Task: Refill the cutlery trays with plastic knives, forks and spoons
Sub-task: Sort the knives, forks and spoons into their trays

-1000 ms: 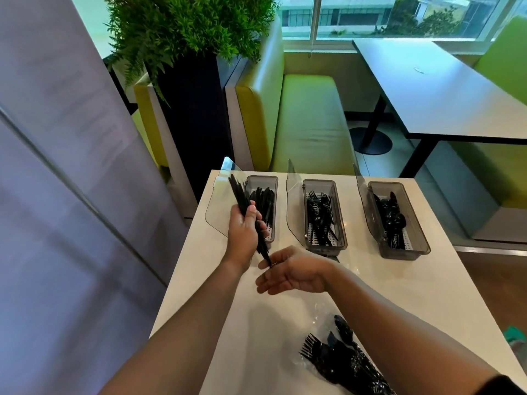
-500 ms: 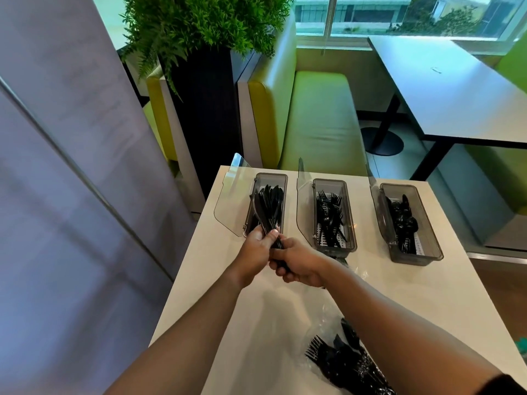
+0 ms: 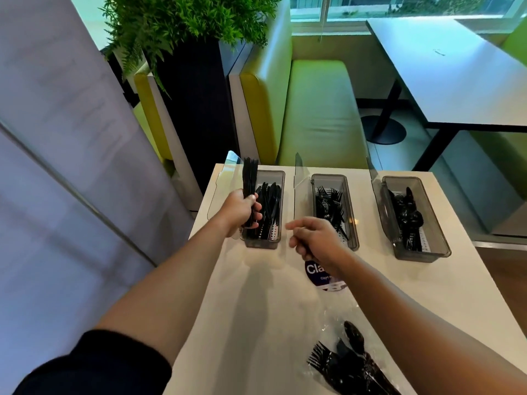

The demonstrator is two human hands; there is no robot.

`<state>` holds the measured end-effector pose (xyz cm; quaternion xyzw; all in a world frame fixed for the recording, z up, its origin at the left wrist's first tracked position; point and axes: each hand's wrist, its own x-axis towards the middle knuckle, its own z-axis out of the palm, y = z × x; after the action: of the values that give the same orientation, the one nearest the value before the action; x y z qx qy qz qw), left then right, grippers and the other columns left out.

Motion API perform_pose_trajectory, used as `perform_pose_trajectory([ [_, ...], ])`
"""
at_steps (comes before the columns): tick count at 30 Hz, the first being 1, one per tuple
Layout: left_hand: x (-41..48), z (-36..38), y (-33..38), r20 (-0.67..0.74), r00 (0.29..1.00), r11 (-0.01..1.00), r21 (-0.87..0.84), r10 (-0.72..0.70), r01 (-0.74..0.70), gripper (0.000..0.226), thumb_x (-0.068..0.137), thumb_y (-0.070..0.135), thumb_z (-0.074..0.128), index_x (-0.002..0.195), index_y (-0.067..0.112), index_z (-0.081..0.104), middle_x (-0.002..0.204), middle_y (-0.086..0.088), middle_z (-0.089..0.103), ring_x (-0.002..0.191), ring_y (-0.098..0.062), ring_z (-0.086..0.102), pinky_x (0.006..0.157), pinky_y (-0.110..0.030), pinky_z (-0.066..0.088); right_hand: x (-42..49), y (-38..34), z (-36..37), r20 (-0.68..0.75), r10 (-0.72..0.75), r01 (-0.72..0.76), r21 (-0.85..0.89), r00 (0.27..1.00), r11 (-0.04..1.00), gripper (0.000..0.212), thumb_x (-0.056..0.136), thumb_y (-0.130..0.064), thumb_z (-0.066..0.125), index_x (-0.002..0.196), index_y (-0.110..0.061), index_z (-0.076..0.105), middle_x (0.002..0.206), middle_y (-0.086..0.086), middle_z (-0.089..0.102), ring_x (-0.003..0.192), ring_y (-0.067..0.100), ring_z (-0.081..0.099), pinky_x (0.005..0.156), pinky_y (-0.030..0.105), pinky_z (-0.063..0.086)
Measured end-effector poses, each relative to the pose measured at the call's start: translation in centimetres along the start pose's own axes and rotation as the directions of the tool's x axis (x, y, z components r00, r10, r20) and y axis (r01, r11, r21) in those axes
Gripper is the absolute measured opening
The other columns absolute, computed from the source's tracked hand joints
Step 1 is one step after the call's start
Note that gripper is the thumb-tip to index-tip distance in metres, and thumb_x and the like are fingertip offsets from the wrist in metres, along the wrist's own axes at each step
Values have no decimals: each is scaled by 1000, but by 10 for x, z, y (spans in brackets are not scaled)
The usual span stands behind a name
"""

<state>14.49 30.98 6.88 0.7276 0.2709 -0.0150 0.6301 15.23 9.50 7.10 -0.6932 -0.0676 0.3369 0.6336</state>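
Three smoky plastic trays with raised clear lids stand in a row on the white table (image 3: 256,295). The left tray (image 3: 281,178) holds black knives, the middle tray (image 3: 352,223) black forks, the right tray (image 3: 436,246) black spoons. My left hand (image 3: 242,208) grips a bundle of black knives (image 3: 250,175), upright over the left tray's near end. My right hand (image 3: 313,238) hovers between the left and middle trays, fingers loosely curled and holding nothing.
A clear plastic bag of black forks and spoons (image 3: 348,363) lies at the table's near right. A round blue label (image 3: 319,273) lies under my right wrist. Left is a grey wall panel (image 3: 57,166); beyond the table are a planter (image 3: 194,81), green bench (image 3: 322,115) and another table (image 3: 456,75).
My hands, joined on the knife bundle half a second ago, have parted. The left hand has lifted the bundle upright over the left tray; the right hand has let go and drawn right.
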Motion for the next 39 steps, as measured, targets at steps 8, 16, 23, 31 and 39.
perform_pose_trajectory([
  [8,44,44,-28,3,974,957,187,-228,223,14,103,3,39,94,7,49,84,-9,54,60,-17,54,50,-30,47,17,19,-48,-155,36,-33,21,987,999,19,101,0,47,108,-4,64,72,12,61,47,13,47,41,24,36],
  [16,65,62,-40,-74,985,867,466,-158,175,15,96,13,63,92,10,49,85,-5,54,85,-23,57,79,-34,47,18,23,-66,-200,72,-63,49,977,997,19,101,-1,48,104,-4,67,67,7,62,47,11,47,44,25,36],
  [23,63,54,-35,-83,996,817,571,-43,83,15,87,16,77,84,7,66,93,-12,69,94,-31,68,87,-42,58,17,20,-67,-207,69,-62,40,976,997,21,101,-1,46,107,-5,66,68,7,60,46,12,45,39,21,34],
  [31,28,35,-34,-57,992,877,475,109,-69,11,88,18,73,86,24,64,96,-6,73,92,-25,72,85,-46,61,-12,8,-77,-277,-24,31,19,961,999,18,102,-4,49,103,-7,67,68,6,60,49,12,45,47,24,38],
  [39,-44,57,-34,74,948,912,261,309,-317,16,95,25,68,85,13,65,69,-5,67,58,-16,65,61,-41,58,-49,3,-107,-309,-91,41,-165,947,985,15,97,1,53,96,1,68,71,13,63,56,20,57,50,29,47],
])
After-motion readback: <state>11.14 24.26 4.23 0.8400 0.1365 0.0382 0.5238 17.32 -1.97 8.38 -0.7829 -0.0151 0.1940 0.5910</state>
